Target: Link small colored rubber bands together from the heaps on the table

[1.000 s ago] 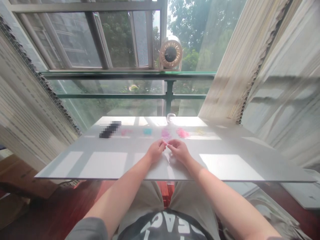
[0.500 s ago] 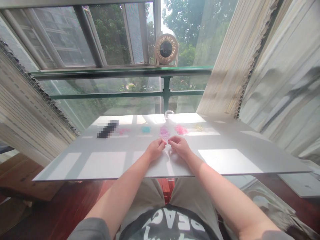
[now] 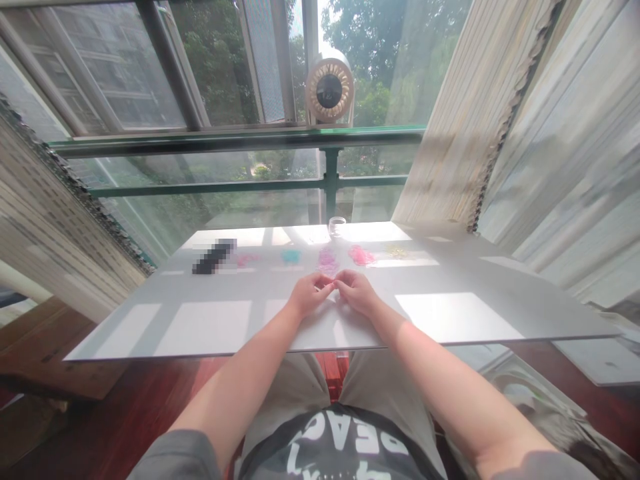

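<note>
My left hand (image 3: 311,293) and my right hand (image 3: 356,291) meet over the front middle of the white table (image 3: 200,327). Fingertips of both are pinched and touch each other; whatever lies between them is too small to make out. Just beyond my fingers is a pile of small purple pieces (image 3: 328,259). To its right lie a red-pink pile (image 3: 361,255) and a pale yellow pile (image 3: 397,251). A teal pile (image 3: 291,256) and a scattered pink pile (image 3: 247,259) are on the left.
A small clear cup (image 3: 337,227) stands at the table's far edge. A blurred-out dark object (image 3: 214,257) lies at the far left. Behind the table are a green railing (image 3: 240,141) and a round fan (image 3: 329,91). A cardboard box (image 3: 45,347) sits on the floor at left.
My hands have come together, closing the small gap between their fingertips. The view has tilted slightly; the piles and the cup stay in place on the table.
</note>
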Demonstrator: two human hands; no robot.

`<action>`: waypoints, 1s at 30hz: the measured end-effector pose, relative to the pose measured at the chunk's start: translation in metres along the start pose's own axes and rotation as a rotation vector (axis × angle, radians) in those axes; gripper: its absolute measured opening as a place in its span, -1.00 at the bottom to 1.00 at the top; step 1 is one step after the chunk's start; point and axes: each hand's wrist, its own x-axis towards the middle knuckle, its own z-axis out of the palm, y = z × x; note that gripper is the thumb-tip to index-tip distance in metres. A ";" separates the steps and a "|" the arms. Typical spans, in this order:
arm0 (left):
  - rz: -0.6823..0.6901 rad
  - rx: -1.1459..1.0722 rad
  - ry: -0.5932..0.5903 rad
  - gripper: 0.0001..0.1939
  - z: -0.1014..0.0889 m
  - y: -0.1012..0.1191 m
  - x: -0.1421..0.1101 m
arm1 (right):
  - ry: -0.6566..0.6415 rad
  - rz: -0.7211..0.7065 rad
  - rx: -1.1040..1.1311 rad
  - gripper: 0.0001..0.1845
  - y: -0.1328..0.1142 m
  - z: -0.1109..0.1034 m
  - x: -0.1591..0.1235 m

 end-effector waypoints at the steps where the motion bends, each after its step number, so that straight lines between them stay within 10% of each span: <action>1: -0.002 0.006 0.011 -0.74 0.000 0.000 0.000 | 0.001 -0.009 -0.024 -0.86 0.000 0.000 0.000; 30: -0.040 -0.027 0.056 -0.78 -0.003 -0.005 0.004 | 0.005 -0.072 -0.222 -0.99 0.001 0.004 -0.001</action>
